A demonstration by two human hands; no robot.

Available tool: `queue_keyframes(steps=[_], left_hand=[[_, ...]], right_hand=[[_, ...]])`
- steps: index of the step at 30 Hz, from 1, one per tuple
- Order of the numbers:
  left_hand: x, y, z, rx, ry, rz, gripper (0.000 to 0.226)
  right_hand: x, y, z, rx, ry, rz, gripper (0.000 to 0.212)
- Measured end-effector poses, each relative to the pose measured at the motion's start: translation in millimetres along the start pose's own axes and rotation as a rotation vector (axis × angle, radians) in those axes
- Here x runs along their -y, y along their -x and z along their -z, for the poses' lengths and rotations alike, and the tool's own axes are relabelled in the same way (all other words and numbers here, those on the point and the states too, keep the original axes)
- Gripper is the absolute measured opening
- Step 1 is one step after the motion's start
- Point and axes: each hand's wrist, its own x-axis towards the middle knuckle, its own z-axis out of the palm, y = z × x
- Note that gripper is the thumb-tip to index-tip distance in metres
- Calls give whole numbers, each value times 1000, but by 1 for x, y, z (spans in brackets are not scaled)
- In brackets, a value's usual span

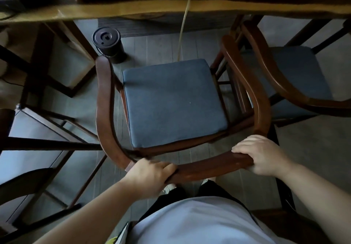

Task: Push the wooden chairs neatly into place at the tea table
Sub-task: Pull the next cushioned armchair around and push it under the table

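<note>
A wooden armchair (103, 99) with a curved back rail and a blue seat cushion (172, 101) stands directly below me, facing the tea table (133, 10) whose thick wooden edge runs across the top. My left hand (150, 175) grips the left part of the back rail. My right hand (264, 156) grips the rail's right part. The front of the seat sits just short of the table edge. A second, matching armchair (273, 76) with a blue cushion stands close on the right, its arm touching or nearly touching the first chair's arm.
A dark cylindrical bin (109, 43) stands on the tiled floor under the table, left of the chair's front. A pale cord (183, 29) hangs from the table edge. Dark wooden frames (49, 143) and a table leg (77, 40) crowd the left side.
</note>
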Motion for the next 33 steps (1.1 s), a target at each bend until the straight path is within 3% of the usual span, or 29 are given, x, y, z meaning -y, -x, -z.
queue_keyframes(steps=[3,6,10,14,21,26,33], left_hand=[[7,4,-1,-4,-1,-45,18],[23,10,9,-4,-25,-16,19],[55,22,30,-35,-81,64,31],[76,33,48,-104,-130,169,45],[66,26,52,-104,-143,335,23],[56,15,51,-172,-72,380,38],[44,-40,37,-171,5,398,31]], right_hand=[[-1,2,-8,-54,-3,3,50],[12,-7,-10,-128,26,46,31],[37,-32,-16,-138,30,32,23],[53,-60,-21,-72,60,18,33],[50,-74,-15,70,96,46,39],[35,-88,4,259,323,164,44],[-16,-91,44,282,246,5,41]])
